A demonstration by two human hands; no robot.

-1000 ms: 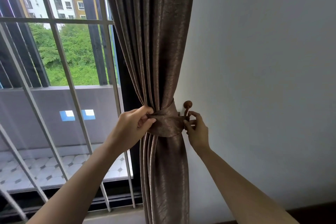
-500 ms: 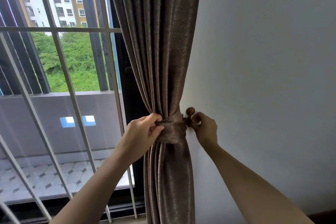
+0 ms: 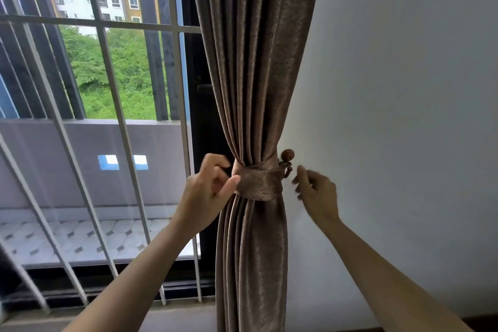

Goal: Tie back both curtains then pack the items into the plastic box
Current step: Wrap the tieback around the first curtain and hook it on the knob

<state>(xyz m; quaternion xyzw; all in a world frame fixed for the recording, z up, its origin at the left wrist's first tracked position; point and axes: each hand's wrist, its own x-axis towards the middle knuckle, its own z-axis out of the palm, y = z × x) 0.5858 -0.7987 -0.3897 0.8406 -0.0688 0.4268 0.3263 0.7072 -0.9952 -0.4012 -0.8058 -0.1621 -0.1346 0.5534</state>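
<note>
A brown curtain (image 3: 256,62) hangs gathered at the window's right side against the wall. A matching fabric tieback (image 3: 258,183) wraps round it and is looped onto a round-knobbed wooden hook (image 3: 287,155) on the wall. My left hand (image 3: 210,188) is at the band's left edge, fingers loosely curled, with the thumb tip just touching the fabric. My right hand (image 3: 316,190) hovers a little right of and below the hook, fingers relaxed, holding nothing. No plastic box or second curtain is in view.
White window bars (image 3: 113,89) run across the glass to the left, with a balcony wall and tiled floor outside. A plain white wall (image 3: 404,116) fills the right. A dark skirting strip (image 3: 485,322) runs along the bottom right.
My right hand has let go at the hook and drawn back to the right. My left hand has loosened its grip on the tieback, which now hangs from the hook by itself.
</note>
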